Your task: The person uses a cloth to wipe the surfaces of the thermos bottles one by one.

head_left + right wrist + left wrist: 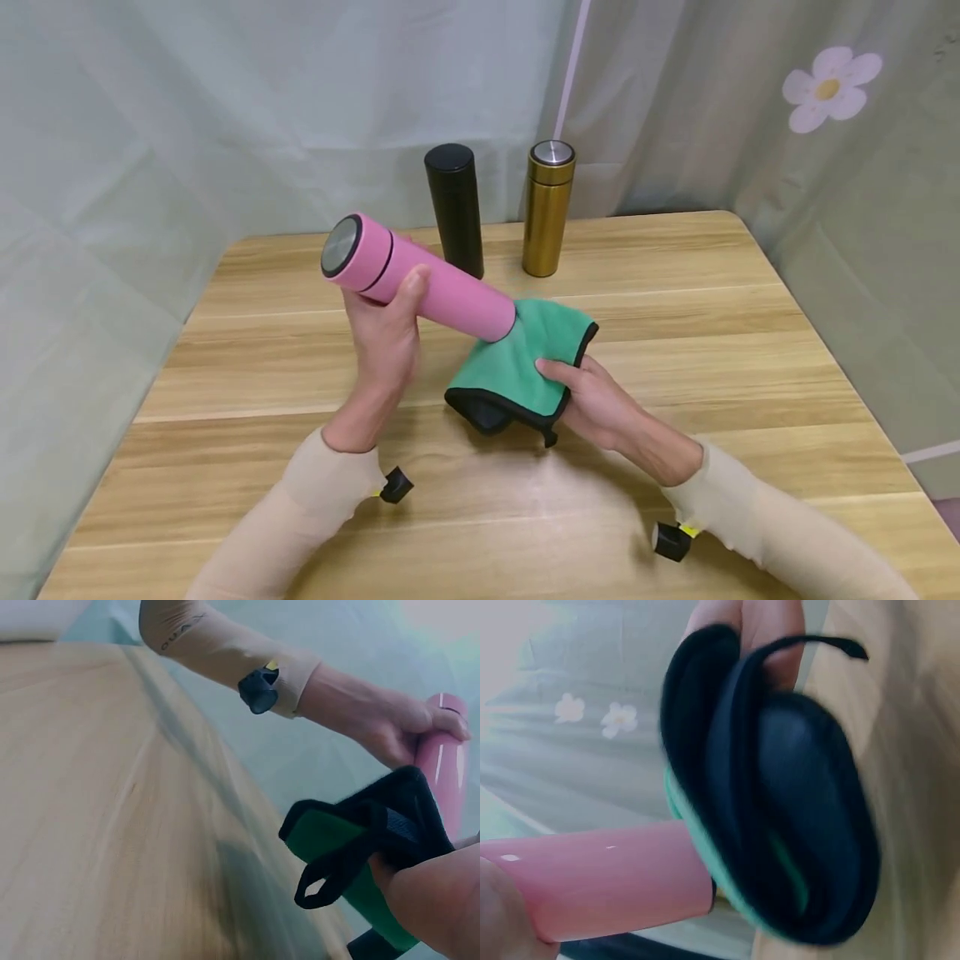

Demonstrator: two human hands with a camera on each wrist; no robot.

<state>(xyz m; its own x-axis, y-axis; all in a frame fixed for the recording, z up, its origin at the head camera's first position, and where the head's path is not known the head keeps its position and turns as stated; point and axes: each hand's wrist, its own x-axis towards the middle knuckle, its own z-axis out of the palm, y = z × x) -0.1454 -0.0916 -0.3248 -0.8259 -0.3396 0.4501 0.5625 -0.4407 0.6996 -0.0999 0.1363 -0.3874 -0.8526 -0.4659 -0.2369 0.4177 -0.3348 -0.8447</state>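
My left hand (385, 333) grips a pink thermos bottle (457, 300) near its cap, thumb laid along the near side. The bottle tilts, its silver-topped cap up at the left and its base down at the right. Against that base lies a green cloth (525, 358) with black edging, which my right hand (603, 404) holds with the thumb on top. The other fingers are hidden behind the cloth. In the left wrist view the cloth's dark underside (802, 780) and a thin black loop face the camera. The right wrist view shows the loop (322, 889) hanging beside the bottle.
A black thermos (456, 212) and a gold thermos (549, 208) stand upright at the back of the wooden table (247, 358). Pale curtains (300, 108) hang behind and beside it. A small black camera (395, 485) sits at the left wrist, another (671, 542) at the right.
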